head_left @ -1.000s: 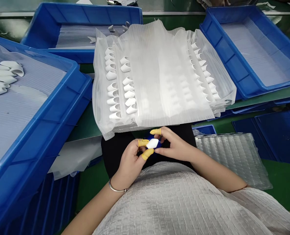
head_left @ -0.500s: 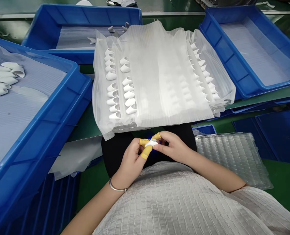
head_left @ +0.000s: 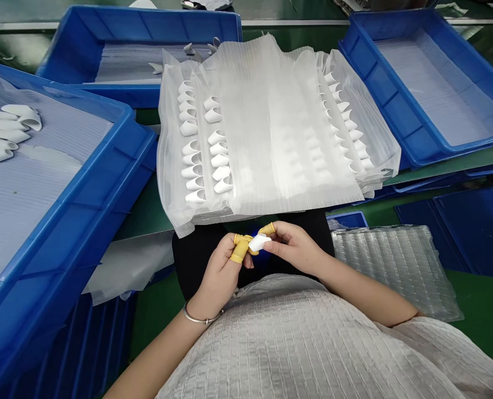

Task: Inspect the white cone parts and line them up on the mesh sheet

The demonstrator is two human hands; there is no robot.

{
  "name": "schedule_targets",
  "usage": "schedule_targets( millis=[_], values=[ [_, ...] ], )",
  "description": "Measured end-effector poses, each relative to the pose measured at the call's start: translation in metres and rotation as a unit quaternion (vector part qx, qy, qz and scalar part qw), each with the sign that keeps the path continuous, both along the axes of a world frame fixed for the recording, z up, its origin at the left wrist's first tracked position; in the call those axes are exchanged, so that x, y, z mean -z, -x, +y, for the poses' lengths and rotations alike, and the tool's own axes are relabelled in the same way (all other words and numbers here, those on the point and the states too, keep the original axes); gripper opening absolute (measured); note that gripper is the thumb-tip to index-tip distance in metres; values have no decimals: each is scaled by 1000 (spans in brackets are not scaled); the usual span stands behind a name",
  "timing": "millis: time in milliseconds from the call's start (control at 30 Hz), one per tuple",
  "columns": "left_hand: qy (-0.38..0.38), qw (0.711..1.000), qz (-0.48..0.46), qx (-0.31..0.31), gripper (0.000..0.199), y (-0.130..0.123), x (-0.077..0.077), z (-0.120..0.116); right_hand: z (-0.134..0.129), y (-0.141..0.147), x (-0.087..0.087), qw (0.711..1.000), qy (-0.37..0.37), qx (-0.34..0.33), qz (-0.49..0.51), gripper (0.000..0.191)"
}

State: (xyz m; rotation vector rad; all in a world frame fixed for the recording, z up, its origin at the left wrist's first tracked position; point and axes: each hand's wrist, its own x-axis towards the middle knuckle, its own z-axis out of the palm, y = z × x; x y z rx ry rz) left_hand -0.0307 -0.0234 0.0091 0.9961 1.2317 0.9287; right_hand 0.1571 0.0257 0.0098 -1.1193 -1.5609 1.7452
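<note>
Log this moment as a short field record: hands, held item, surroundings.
left hand: yellow finger cots, pinching the small white part
right hand: yellow cot on one finger, gripping the same part
stack of clear trays: ahead of the hands, rows of white parts inside
left blue bin: a few white parts on a grey sheet
right blue bin: grey liner sheet

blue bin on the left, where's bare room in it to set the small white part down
The left bin has bare liner across its middle and near side; white parts crowd only its far-left edge. The right bin shows bare liner. The stacked sheets are crowded.
</note>
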Motion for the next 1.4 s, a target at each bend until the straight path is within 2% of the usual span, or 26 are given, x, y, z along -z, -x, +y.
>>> schedule_targets(
  millis=[133, 267, 333, 467, 533, 600, 667, 767, 833, 867, 933, 1000, 1067, 1167, 1233, 1300, 1400],
  values=[
    [29, 999, -17, -4, 21, -2, 0, 2, -1, -1, 0, 998, -67, -4, -14, 22],
    [10, 999, 44, -12, 21, -2, 3, 0, -1, -3, 0, 993, -117, -22, -16, 27],
    [-35, 994, 99, -16, 19, 0, 4, -1, 1, -4, 3, 996, -86, -21, 0, 35],
    [-147, 963, 225, 11, 12, 2, 4, -1, 5, -4, 8, 999, 13, -35, 1, 31],
    [-166, 953, 252, 27, 11, 3, 4, 0, 6, -3, 8, 998, 33, -52, -12, 38],
    [-150, 957, 248, 27, 12, 3, 3, -1, 6, -3, 6, 998, 39, -56, -10, 36],
    [-112, 969, 218, 16, 14, 2, 4, -2, 6, -4, 2, 998, 8, -58, -6, 30],
    [-59, 986, 154, -1, 18, 2, 5, -4, 6, -8, -3, 989, -115, -83, -36, 24],
    [-45, 990, 132, -3, 19, 2, 6, -5, 7, -11, -4, 976, -187, -92, -64, 27],
    [-48, 990, 134, -3, 19, 2, 7, -5, 7, -12, -3, 973, -199, -89, -71, 31],
    [-72, 985, 159, 2, 16, 3, 8, -5, 8, -12, 0, 981, -167, -73, -65, 37],
    [-118, 973, 197, 9, 13, 3, 9, -4, 7, -11, 6, 994, -88, -59, -40, 33],
    [-162, 961, 222, 19, 12, 4, 9, -4, 7, -8, 11, 998, -6, -54, -9, 39],
    [-170, 961, 217, 26, 12, 4, 9, -4, 5, -4, 14, 996, 69, -59, 26, 40],
    [-140, 969, 201, 23, 12, 4, 9, -4, 5, -3, 12, 995, 71, -57, 39, 34],
    [-114, 976, 182, 20, 14, 4, 10, -6, 6, -5, 7, 997, 40, -56, 39, 29],
    [-90, 984, 155, 22, 15, 6, 12, -9, 7, -10, -2, 997, -47, -52, 12, 26]
  ],
)
